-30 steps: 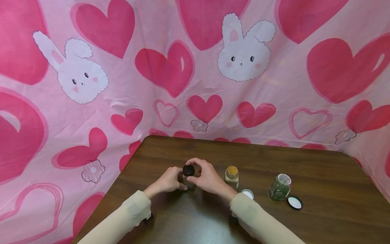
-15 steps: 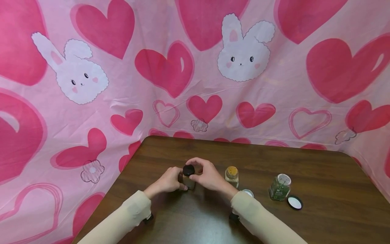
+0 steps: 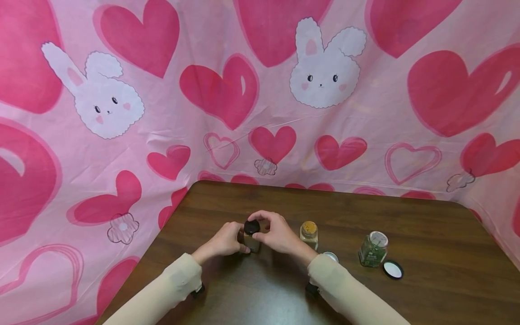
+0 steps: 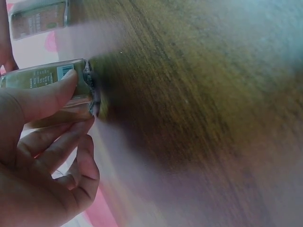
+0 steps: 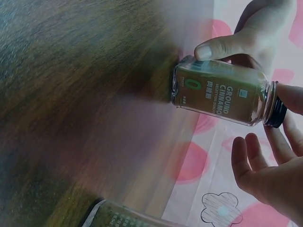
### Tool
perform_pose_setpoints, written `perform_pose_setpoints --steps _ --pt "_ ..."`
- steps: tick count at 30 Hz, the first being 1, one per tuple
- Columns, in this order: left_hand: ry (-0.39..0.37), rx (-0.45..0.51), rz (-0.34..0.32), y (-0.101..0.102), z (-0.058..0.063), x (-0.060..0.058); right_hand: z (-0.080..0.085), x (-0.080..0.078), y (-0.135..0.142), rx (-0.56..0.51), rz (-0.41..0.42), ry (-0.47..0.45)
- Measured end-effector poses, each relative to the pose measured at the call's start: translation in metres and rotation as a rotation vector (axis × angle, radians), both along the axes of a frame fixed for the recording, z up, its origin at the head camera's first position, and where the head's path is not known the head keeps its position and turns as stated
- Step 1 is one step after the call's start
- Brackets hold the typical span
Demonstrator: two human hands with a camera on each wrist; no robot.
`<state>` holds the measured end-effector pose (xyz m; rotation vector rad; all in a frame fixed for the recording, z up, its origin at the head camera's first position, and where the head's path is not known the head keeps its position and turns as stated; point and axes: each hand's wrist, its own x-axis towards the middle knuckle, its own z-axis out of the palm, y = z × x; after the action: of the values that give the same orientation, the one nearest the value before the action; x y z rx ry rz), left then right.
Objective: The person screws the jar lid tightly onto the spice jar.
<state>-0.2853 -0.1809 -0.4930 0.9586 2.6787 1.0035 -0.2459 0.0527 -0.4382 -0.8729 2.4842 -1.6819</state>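
While upright, jar (image 5: 218,92) between grips (image 3: 225,239) (image 3: 279,234)

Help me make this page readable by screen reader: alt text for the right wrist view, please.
A left hand grips a clear ground cinnamon jar, shown sideways, while the right hand holds its black lid. Wooden table fills the left, part of another jar shows at the bottom edge, and pink heart-patterned cloth is behind.

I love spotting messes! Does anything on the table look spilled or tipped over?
Nothing stands out: the cinnamon jar, yellow-topped jar and green jar all stand upright, with no spill visible. A black lid lies upside down by the green jar.
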Motion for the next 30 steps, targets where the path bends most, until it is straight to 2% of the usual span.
perform_pose_setpoints --steps 1,2,3,5,7,8,9,11,14,16,18,22,25,30 --pt "0.022 0.000 -0.012 0.000 0.001 0.002 0.000 0.000 0.000 0.006 -0.006 0.000" --pt "0.035 0.010 -0.028 -0.002 -0.005 -0.002 0.000 0.001 0.000 0.010 -0.012 0.003" --pt "0.049 0.007 -0.035 -0.001 0.000 0.002 0.000 0.001 0.000 0.014 -0.019 0.004" --pt "0.068 0.006 -0.035 -0.006 -0.017 -0.008 0.000 0.002 -0.001 0.023 -0.032 0.013" --pt "0.020 0.007 -0.004 -0.006 -0.017 -0.008 0.000 0.002 -0.001 0.022 -0.039 0.019" --pt "-0.007 0.023 0.002 -0.008 -0.027 -0.015 0.000 0.002 -0.001 0.019 -0.043 0.022" --pt "-0.015 0.027 0.009 -0.009 -0.031 -0.017 0.000 0.003 -0.001 0.016 -0.047 0.023" --pt "0.034 -0.008 0.002 -0.006 -0.017 -0.007 0.001 0.003 -0.002 0.010 -0.054 0.024" --pt "0.026 0.006 -0.011 -0.005 -0.015 -0.006 0.001 0.004 -0.003 0.019 -0.071 0.037" --pt "0.037 -0.001 -0.023 -0.004 -0.007 -0.001 0.000 0.004 -0.004 0.033 -0.084 0.057" --pt "0.000 0.028 -0.029 -0.006 -0.017 -0.008 0.000 0.004 -0.005 0.049 -0.097 0.077" --pt "0.016 0.029 -0.029 -0.006 -0.016 -0.007 0.000 0.005 -0.006 0.067 -0.117 0.104" --pt "-0.003 0.045 -0.019 -0.009 -0.023 -0.012 0.000 0.006 -0.007 0.072 -0.122 0.108" --pt "-0.003 0.044 -0.017 -0.009 -0.025 -0.013 0.000 0.006 -0.005 0.060 -0.094 0.118"
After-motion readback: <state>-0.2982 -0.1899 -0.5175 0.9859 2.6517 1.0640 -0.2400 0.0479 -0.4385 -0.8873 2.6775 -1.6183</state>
